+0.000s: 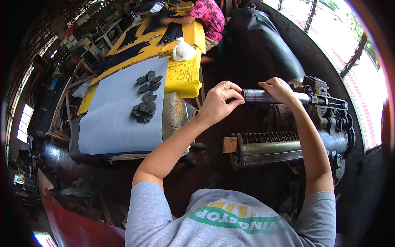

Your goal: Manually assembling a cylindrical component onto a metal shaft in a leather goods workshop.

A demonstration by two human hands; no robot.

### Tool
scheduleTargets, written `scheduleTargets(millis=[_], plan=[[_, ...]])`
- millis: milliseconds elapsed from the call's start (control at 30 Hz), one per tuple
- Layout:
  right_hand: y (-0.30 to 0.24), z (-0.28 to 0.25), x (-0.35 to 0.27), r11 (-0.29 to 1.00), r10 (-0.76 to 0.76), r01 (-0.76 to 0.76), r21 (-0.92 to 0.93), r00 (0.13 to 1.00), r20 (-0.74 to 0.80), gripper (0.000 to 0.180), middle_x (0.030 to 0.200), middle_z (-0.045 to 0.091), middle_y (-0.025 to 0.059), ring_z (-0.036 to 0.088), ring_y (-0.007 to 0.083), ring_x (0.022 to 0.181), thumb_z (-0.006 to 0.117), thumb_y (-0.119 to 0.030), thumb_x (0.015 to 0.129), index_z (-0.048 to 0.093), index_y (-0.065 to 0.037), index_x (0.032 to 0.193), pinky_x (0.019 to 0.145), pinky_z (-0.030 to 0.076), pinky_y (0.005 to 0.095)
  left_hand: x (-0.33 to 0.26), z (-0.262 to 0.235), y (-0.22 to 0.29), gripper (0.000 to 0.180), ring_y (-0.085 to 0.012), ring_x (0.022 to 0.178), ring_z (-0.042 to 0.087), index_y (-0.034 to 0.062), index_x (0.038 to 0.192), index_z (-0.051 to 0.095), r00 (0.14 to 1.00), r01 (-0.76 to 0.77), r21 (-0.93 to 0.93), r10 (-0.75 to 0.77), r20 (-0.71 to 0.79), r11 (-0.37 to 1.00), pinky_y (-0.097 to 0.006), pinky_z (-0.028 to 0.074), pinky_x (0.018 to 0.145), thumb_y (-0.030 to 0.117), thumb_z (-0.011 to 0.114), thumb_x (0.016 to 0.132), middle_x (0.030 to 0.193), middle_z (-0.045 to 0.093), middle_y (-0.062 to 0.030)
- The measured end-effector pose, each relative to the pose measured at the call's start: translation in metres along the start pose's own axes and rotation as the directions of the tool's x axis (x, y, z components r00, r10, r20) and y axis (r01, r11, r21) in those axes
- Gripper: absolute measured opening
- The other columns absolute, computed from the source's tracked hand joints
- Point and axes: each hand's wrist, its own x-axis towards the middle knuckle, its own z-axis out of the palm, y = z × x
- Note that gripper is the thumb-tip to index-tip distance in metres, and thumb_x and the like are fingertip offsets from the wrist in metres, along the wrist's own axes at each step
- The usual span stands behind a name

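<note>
A workshop: heavy metal machine (288,144), cutting tables (119,119) with dark cut pieces (145,110).

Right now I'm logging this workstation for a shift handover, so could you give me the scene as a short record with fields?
Left hand: left hand, ring on one finger, fingertips pinched on the near end of the dark cylindrical roller
Right hand: right hand wrapped over the roller where it meets the machine
Below hands: ribbed roller on the machine
Left of hands: grey sheet carrying dark cut leather pieces
Far end: yellow table, white bag, another person in a pink patterned shirt
</note>
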Motion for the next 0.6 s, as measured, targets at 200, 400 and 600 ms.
scheduleTargets(millis=[200,400,600], plan=[[0.002,0.001,0.004,1.0,-0.008,0.008,-0.009,1.0,0.011,0.051,0.086,0.068,0.0224,0.066,0.0366,0.087,0.055,-0.047,0.09,0.072,0.0,0.091,0.081,0.049,0.0414,0.015,-0.014,-0.006,0.008,-0.0164,0.081,0.065,0.0022,0.087,0.072,0.95,0.304,-0.082,-0.297,0.092,0.949,-0.028,0.05,0.074,0.003,0.071,0.079,0.089,0.069,-0.0066],[-0.002,-0.004,0.0,1.0,-0.005,0.005,0.002,1.0,0.002,0.044,0.082,0.067,0.0236,0.066,0.0374,0.087,0.054,-0.04,0.091,0.072,0.0,0.087,0.082,0.05,0.0435,0.025,-0.012,0.008,0.007,-0.0236,0.081,0.061,0.0015,0.083,0.07,0.985,-0.018,0.185,-0.014,0.171,0.983,-0.034,0.05,0.074,0.003,0.071,0.076,0.083,0.06,-0.0077],[-0.011,0.002,-0.009,0.999,0.045,-0.044,0.015,0.998,-0.045,0.042,0.076,0.068,0.0203,0.067,0.0359,0.079,0.058,-0.042,0.089,0.073,-0.004,0.084,0.077,0.051,0.0424,0.028,-0.009,0.021,0.003,-0.0247,0.083,0.058,-0.001,0.071,0.065,0.965,-0.137,0.363,0.043,0.257,0.922,-0.038,0.049,0.073,0.001,0.067,0.074,0.083,0.056,-0.0085]])
